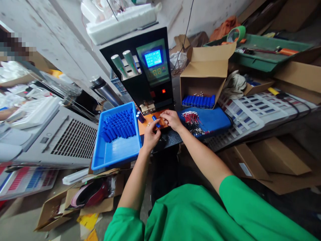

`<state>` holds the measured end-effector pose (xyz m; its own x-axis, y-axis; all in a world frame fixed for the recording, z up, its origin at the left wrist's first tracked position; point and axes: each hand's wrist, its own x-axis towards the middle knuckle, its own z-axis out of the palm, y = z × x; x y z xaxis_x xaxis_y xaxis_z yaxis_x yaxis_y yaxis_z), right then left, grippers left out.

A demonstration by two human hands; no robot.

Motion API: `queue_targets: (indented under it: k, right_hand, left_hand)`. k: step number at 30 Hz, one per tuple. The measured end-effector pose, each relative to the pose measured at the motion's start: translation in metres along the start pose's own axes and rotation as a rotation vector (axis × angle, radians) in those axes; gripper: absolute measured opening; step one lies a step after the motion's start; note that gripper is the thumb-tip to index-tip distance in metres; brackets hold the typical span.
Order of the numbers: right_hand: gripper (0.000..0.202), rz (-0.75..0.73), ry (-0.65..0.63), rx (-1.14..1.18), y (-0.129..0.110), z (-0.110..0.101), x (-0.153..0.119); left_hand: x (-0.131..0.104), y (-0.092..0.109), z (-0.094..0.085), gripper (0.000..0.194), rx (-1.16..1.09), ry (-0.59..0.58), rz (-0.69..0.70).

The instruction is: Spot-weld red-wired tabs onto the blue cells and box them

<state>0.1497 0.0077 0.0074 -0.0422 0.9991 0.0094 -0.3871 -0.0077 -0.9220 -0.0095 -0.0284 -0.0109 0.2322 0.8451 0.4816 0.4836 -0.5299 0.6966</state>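
My left hand [151,135] is closed on a blue cylindrical battery cell [154,118] above the orange work pad [143,129]. Just to its right, my right hand [172,119] is pinched over the same pad; whatever lies between its fingertips is too small to make out. Directly beyond both hands, the thin electrodes [147,106] of a black spot welder [135,90] point down at the pad. Two more dark blue cells [140,117] stand upright on the pad's left side, beside the blue tray.
A blue tray [116,157] with many blue cells stands left. To the right, red and white wire leads [192,118] lie on a blue surface [215,120], before a cardboard box [203,63] holding blue cells. A steel flask [106,90] stands behind the tray.
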Motion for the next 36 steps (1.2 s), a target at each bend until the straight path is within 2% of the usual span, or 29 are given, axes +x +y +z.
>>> queue_targets:
  k: [5, 10, 12, 16, 22, 27, 36]
  right_hand:
    - [0.036, 0.012, 0.020, 0.024, -0.001, 0.002, 0.000]
    - [0.034, 0.013, 0.033, 0.039, -0.001, 0.003, 0.001]
    - [0.033, 0.012, 0.039, 0.044, 0.000, 0.003, 0.001]
    - [0.032, 0.003, 0.054, 0.048, 0.000, 0.004, 0.002]
    - [0.029, 0.034, 0.089, 0.056, -0.002, 0.009, 0.003]
    - [0.024, 0.063, 0.131, 0.053, -0.008, 0.014, 0.002]
    - [0.032, 0.058, 0.135, 0.015, -0.011, 0.031, 0.006]
  left_hand:
    - [0.000, -0.001, 0.003, 0.036, -0.164, 0.087, -0.097]
    - [0.020, 0.005, 0.001, 0.024, -0.188, 0.232, -0.253]
    - [0.030, 0.004, -0.002, 0.017, -0.170, 0.225, -0.287]
    - [0.041, -0.002, -0.004, 0.017, -0.156, 0.189, -0.273]
    - [0.039, -0.005, -0.006, 0.017, -0.222, 0.132, -0.302]
    - [0.040, -0.006, -0.001, 0.017, -0.229, 0.157, -0.283]
    - [0.034, -0.009, 0.004, 0.022, -0.197, 0.176, -0.257]
